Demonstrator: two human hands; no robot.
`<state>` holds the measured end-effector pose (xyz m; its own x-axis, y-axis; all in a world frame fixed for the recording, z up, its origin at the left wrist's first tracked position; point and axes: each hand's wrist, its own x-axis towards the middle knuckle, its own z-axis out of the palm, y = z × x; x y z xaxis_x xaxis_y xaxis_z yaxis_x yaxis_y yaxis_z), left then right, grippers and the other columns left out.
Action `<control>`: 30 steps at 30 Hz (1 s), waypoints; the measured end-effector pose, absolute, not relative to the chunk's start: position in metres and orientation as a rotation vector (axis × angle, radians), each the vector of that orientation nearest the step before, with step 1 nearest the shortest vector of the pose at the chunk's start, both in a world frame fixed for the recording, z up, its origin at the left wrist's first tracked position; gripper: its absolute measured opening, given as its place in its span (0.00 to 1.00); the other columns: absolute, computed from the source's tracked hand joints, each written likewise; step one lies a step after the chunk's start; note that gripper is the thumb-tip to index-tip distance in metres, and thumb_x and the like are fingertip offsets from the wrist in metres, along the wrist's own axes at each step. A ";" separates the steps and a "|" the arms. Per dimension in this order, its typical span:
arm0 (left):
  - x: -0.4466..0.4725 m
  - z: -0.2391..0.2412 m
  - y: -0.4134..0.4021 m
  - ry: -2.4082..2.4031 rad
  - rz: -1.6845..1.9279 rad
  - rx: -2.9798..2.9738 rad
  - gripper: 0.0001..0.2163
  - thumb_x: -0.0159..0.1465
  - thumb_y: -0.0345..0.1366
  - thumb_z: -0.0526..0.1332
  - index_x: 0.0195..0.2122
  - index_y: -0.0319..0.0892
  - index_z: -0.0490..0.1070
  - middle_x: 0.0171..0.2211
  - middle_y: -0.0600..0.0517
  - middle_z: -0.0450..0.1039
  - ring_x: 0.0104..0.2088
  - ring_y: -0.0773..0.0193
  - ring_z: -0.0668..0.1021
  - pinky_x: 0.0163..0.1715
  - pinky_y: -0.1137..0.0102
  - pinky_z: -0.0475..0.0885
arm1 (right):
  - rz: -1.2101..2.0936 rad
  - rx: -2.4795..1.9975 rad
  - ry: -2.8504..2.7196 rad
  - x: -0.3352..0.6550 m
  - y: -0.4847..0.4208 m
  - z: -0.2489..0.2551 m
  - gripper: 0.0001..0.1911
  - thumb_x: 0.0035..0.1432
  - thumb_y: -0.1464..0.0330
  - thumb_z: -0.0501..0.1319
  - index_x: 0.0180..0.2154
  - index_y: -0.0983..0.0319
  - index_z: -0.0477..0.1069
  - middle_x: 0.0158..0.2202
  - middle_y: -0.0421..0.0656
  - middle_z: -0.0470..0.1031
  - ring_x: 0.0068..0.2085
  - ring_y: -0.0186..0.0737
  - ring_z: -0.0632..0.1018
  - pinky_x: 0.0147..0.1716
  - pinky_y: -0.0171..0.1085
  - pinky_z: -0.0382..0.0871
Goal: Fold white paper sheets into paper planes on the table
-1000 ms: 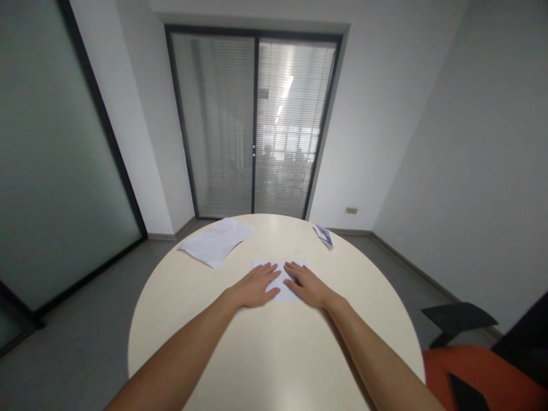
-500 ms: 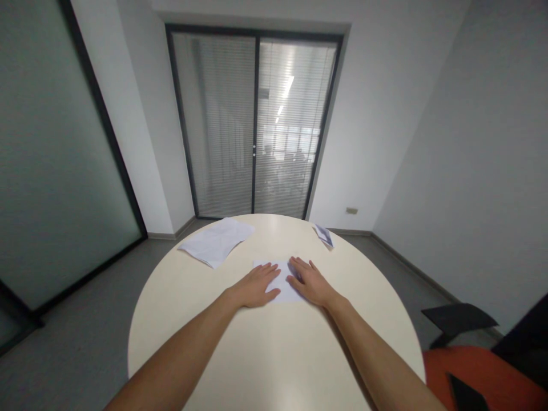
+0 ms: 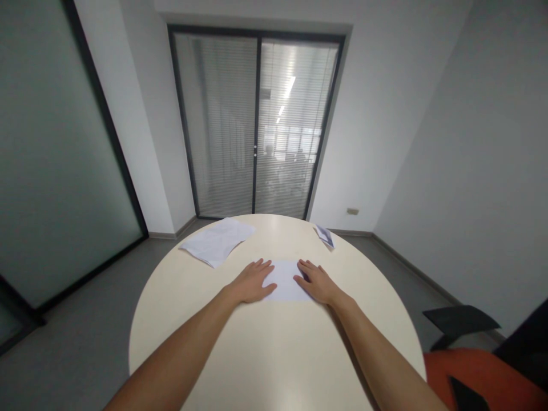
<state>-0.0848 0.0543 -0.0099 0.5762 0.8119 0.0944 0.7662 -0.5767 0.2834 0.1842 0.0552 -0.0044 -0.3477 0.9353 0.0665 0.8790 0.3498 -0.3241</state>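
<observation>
A white sheet of paper (image 3: 286,281) lies flat on the round cream table (image 3: 252,354), in the middle of the head view. My left hand (image 3: 253,282) rests palm down over its left edge, fingers stretched out and thumb pointing in across the paper. Over the right edge lies my right hand (image 3: 317,282), also flat, with its fingers extended. Both hands are open and grip nothing. Between them the middle of the sheet shows; its two sides are partly covered by the hands.
Creased white paper (image 3: 218,241) lies at the table's far left. A small folded paper (image 3: 324,236) with a dark patch sits near the far right edge. An orange-seated chair (image 3: 483,377) with black armrests stands at the right. Glass doors (image 3: 257,125) are beyond the table.
My hands have slid apart, the left one to the left and the right one to the right, so more of the sheet's middle shows. The other papers lie as before.
</observation>
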 end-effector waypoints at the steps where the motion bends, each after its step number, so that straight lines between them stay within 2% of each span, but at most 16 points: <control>1: -0.086 -0.012 0.056 1.359 0.325 2.584 0.31 0.69 0.53 0.50 0.68 0.41 0.56 0.71 0.44 0.49 0.71 0.47 0.52 0.67 0.53 0.49 | 0.337 -1.633 -2.371 0.184 0.055 -0.005 0.33 0.68 0.52 0.50 0.67 0.62 0.58 0.71 0.52 0.53 0.71 0.57 0.53 0.66 0.63 0.44; 7: -0.090 -0.019 0.062 1.644 0.396 2.507 0.28 0.70 0.50 0.50 0.66 0.40 0.60 0.69 0.42 0.54 0.69 0.43 0.56 0.66 0.46 0.50 | 0.377 -1.594 -2.389 0.180 0.050 -0.003 0.35 0.66 0.50 0.50 0.67 0.60 0.57 0.71 0.51 0.51 0.71 0.57 0.52 0.66 0.65 0.39; 12: -0.089 -0.013 0.062 1.668 0.563 2.599 0.23 0.70 0.38 0.52 0.64 0.35 0.63 0.65 0.39 0.62 0.66 0.47 0.63 0.66 0.51 0.54 | 0.373 -1.588 -2.415 0.175 0.046 0.001 0.38 0.64 0.47 0.52 0.67 0.61 0.58 0.71 0.52 0.52 0.71 0.59 0.52 0.66 0.65 0.39; 16: -0.084 -0.009 0.055 1.257 0.573 2.700 0.25 0.71 0.44 0.52 0.66 0.40 0.60 0.66 0.43 0.61 0.66 0.53 0.64 0.66 0.58 0.57 | 0.368 -1.608 -2.415 0.173 0.045 0.003 0.41 0.62 0.45 0.53 0.68 0.61 0.56 0.71 0.51 0.50 0.71 0.59 0.51 0.66 0.64 0.39; 19: -0.082 -0.009 0.048 1.107 0.448 2.706 0.28 0.70 0.50 0.52 0.67 0.42 0.59 0.69 0.44 0.56 0.68 0.50 0.60 0.67 0.55 0.55 | 0.373 -1.612 -2.417 0.173 0.044 0.004 0.41 0.62 0.45 0.53 0.68 0.60 0.56 0.71 0.51 0.50 0.71 0.59 0.51 0.66 0.64 0.39; 24: -0.086 -0.010 0.052 1.198 0.377 2.664 0.29 0.70 0.53 0.51 0.67 0.42 0.60 0.70 0.43 0.54 0.69 0.48 0.57 0.67 0.53 0.53 | 0.400 -1.506 -2.470 0.172 0.043 0.006 0.39 0.62 0.45 0.54 0.67 0.59 0.59 0.71 0.51 0.51 0.71 0.58 0.51 0.66 0.64 0.38; 30: -0.091 -0.012 0.063 1.442 0.512 2.645 0.24 0.69 0.46 0.54 0.63 0.40 0.65 0.66 0.42 0.62 0.65 0.50 0.64 0.66 0.57 0.56 | 0.433 -1.398 -2.542 0.172 0.041 0.008 0.42 0.59 0.42 0.57 0.67 0.56 0.59 0.71 0.52 0.52 0.71 0.58 0.52 0.66 0.63 0.38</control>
